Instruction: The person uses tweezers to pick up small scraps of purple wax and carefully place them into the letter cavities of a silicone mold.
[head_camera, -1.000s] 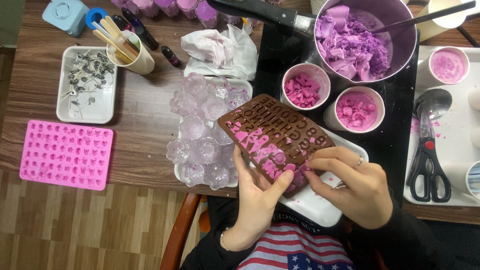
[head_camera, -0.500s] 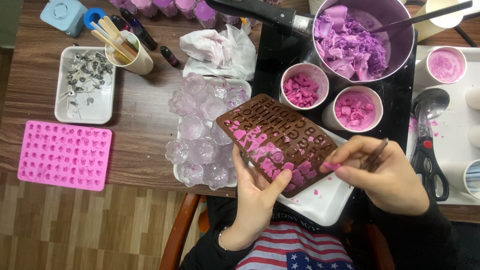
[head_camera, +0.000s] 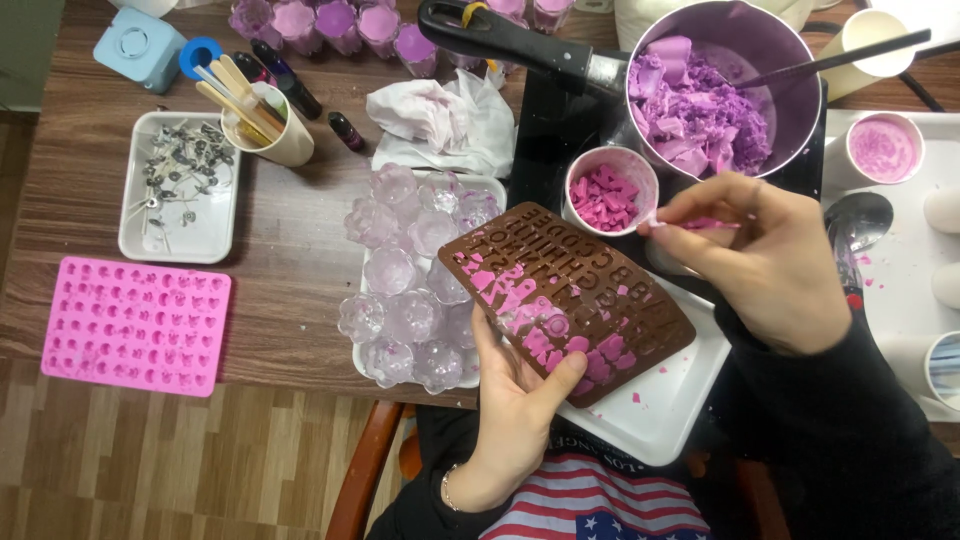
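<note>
left hand (head_camera: 515, 410) grips the near edge of a brown silicone letter mould (head_camera: 566, 290), thumb on top, holding it tilted over a white rectangular tray (head_camera: 660, 415) at the table's near edge. some mould cavities w/ pink wax, mostly on the near side. right hand (head_camera: 770, 260) is raised just past the mould's far edge, fingertips pinched on a small pink wax piece (head_camera: 700, 223), next to a small white cup of pink wax chunks (head_camera: 610, 190). behind it, a steel pot of purple wax lumps (head_camera: 720, 85). left of the mould, touching, a cluster of clear flower-shaped glass holders (head_camera: 405, 280). farther left, well apart, a flat pink silicone mould (head_camera: 135, 325).
</note>
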